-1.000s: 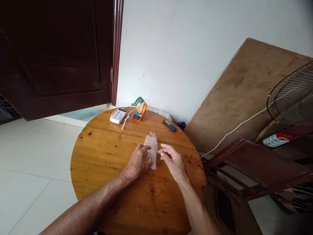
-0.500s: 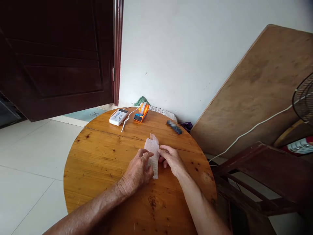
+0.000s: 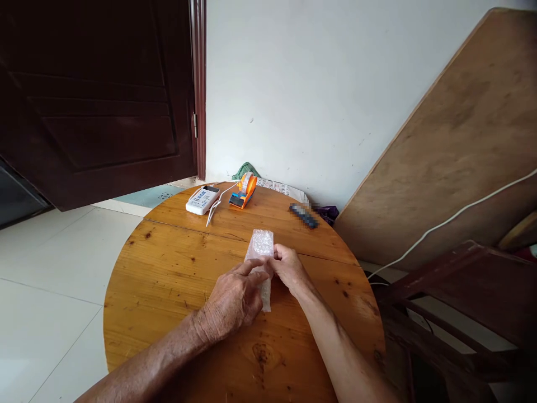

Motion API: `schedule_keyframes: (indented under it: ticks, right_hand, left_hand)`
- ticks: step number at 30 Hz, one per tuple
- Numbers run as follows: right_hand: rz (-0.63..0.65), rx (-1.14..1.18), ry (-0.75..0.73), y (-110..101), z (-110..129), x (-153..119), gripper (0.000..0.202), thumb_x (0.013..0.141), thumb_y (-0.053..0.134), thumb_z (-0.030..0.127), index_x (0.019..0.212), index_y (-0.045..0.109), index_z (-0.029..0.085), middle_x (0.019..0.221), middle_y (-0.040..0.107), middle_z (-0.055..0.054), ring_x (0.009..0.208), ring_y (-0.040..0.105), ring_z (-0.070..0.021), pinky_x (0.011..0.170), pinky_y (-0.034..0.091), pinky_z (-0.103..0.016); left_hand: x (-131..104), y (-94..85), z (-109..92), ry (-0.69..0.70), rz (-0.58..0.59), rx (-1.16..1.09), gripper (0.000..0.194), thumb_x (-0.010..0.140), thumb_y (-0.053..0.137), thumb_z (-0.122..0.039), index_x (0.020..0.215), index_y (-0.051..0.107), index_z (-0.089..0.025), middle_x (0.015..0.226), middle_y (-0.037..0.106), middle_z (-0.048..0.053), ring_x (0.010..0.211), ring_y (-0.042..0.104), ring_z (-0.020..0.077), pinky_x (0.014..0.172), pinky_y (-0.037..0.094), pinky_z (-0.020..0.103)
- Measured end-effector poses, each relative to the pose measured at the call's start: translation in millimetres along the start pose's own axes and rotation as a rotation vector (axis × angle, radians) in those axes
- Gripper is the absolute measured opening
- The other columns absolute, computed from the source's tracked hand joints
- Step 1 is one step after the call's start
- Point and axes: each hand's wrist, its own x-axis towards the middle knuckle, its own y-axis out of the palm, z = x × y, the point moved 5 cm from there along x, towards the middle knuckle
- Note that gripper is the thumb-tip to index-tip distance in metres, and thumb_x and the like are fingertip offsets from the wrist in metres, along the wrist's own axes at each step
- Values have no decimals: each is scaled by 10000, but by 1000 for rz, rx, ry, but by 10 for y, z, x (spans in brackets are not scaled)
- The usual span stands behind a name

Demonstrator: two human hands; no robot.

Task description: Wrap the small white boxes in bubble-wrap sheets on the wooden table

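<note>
A piece of clear bubble wrap (image 3: 263,242), folded into a narrow strip, lies on the round wooden table in front of me. My left hand (image 3: 235,294) rests across its middle from the left, index and middle fingers stretched out over the wrap, the other fingers bent under the palm. From the right, my right hand (image 3: 289,270) pinches the wrap's right edge between thumb and fingers. The near end of the strip sticks out below my left fingers. Whether anything is inside the wrap, I cannot tell.
On the wooden table (image 3: 159,280), a white device (image 3: 202,200) with a cord and an orange tape dispenser (image 3: 244,191) stand at the back. A blurred dark object (image 3: 304,215) lies back right. A chair (image 3: 457,291) is at the right, a dark door (image 3: 104,112) at the left.
The far end of the bubble wrap now lies squarer and broader, where it was uneven before. My left fingers have straightened across it; my right hand has closed on its edge. The view has shifted slightly.
</note>
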Motion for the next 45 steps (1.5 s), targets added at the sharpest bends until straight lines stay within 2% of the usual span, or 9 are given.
schedule_keyframes:
  ticks: [4,15,23,26,30,33,37,40,45]
  right_hand:
    - [-46,-89,-92,7,54,-3,163,622,646,321,606,550,191,554,513,58,552,426,-109,502,327,-224]
    - [20,174,-72,75,319,-218,173,652,642,300,772,630,176,696,636,15,648,524,-146,619,415,-253]
    - [114,-45,-177,36,534,-504,99,700,567,251,772,619,208,728,648,13,689,564,-168,654,452,-255]
    - [94,-147,-211,30,527,-618,72,733,538,229,751,605,212,698,623,20,644,542,-155,616,431,-246]
    - [69,-254,-339,36,494,-810,99,804,511,190,773,602,216,742,633,10,710,585,-164,668,456,-252]
    - [85,-303,-472,55,448,-982,172,854,488,139,903,627,226,998,693,-28,956,643,-190,862,489,-287]
    - [70,-428,-631,86,321,-1149,353,799,621,128,1129,596,250,1321,610,-80,1247,556,-249,1054,444,-385]
    - [13,-534,-725,117,223,-1171,522,727,694,112,1212,559,247,1354,589,-109,1283,531,-289,1076,438,-454]
    - [-28,-517,-760,143,230,-1066,368,819,540,57,1116,607,263,1228,657,-98,1159,610,-242,988,497,-407]
  left_hand:
    - [0,7,18,-40,15,1,409,760,508,-68,1136,632,-171,1129,645,99,1015,645,243,908,533,367]
    - [15,55,89,-100,-5,-30,456,768,515,-97,1184,645,-232,1124,628,61,975,640,213,876,525,323]
    - [-30,-4,88,-194,-111,158,258,772,585,-192,1025,623,-217,1065,567,55,887,595,202,785,516,317]
    - [-32,-50,133,-281,-153,164,275,730,628,-224,998,572,-192,1011,565,64,925,587,237,834,515,370]
    - [4,-91,197,-242,-203,33,622,677,674,-206,1265,473,-174,1246,527,131,1151,541,287,985,465,451]
    - [35,-56,222,-140,-138,-151,446,703,643,-163,1139,555,-187,1351,489,140,1184,546,264,994,463,415]
    - [31,8,268,-98,-70,-350,221,662,586,-78,857,570,-181,1191,606,94,1030,616,219,855,507,329]
    - [19,35,287,-94,-35,-378,321,575,523,-15,846,567,-182,976,659,39,868,624,184,744,503,278]
    - [14,12,293,-143,-25,-388,263,630,520,-44,846,582,-181,911,681,27,827,618,173,733,503,276]
